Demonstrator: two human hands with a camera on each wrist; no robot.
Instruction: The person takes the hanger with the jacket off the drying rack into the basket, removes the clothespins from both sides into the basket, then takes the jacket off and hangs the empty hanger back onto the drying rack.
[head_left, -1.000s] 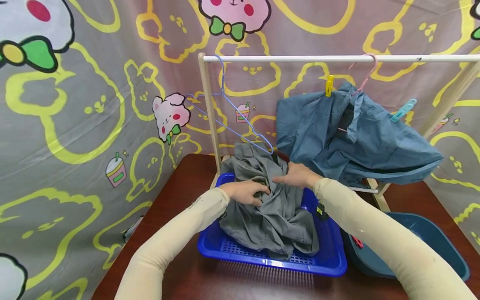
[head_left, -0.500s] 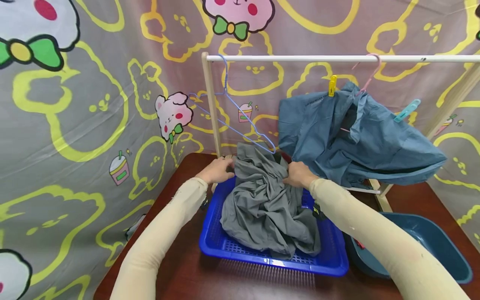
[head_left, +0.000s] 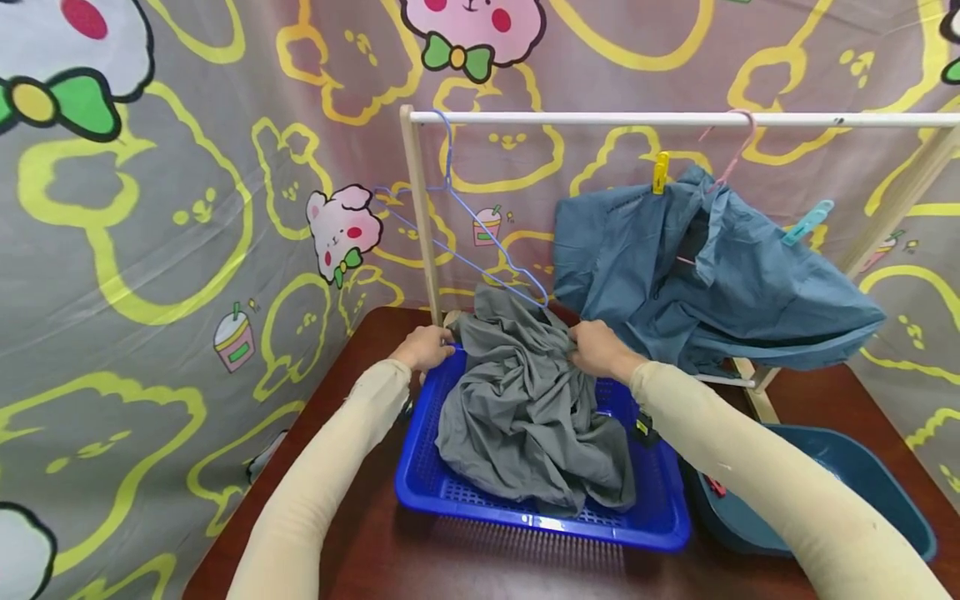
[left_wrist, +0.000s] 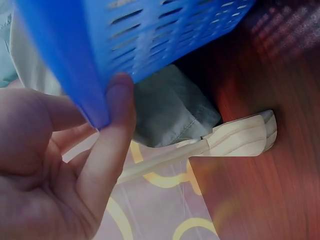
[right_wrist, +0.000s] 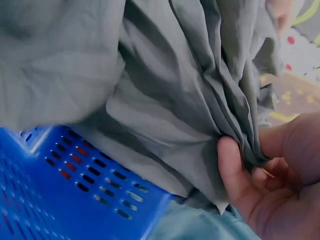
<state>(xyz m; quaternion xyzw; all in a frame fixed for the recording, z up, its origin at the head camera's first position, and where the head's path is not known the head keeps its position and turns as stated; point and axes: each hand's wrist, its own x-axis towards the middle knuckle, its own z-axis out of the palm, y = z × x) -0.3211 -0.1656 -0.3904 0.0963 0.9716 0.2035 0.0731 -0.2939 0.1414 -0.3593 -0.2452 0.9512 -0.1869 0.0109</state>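
A crumpled grey garment point(head_left: 525, 417) fills much of the blue plastic basket point(head_left: 411, 475) in the head view. At the basket's back left corner is my left hand point(head_left: 423, 348); the left wrist view shows its thumb and fingers point(left_wrist: 112, 130) pinching the blue rim from both sides. My right hand point(head_left: 600, 348) pinches gathered folds of the garment at its upper right, seen closely as grey cloth point(right_wrist: 150, 95) in the right wrist view. Some grey cloth point(left_wrist: 172, 110) hangs below the basket's far edge.
A blue hanger point(head_left: 495, 287) dangles from the rack's white rail point(head_left: 600, 119). To its right, a blue garment point(head_left: 645, 250) hangs on a pink hanger point(head_left: 738, 150) with a yellow clip point(head_left: 660, 172) and a turquoise clip point(head_left: 807, 222). A dark teal basin point(head_left: 892, 492) stands beside the basket.
My left hand has left the middle of the grey garment, moved left, and taken hold of the basket's rim. The right hand has shifted slightly and pinches the garment's right side.
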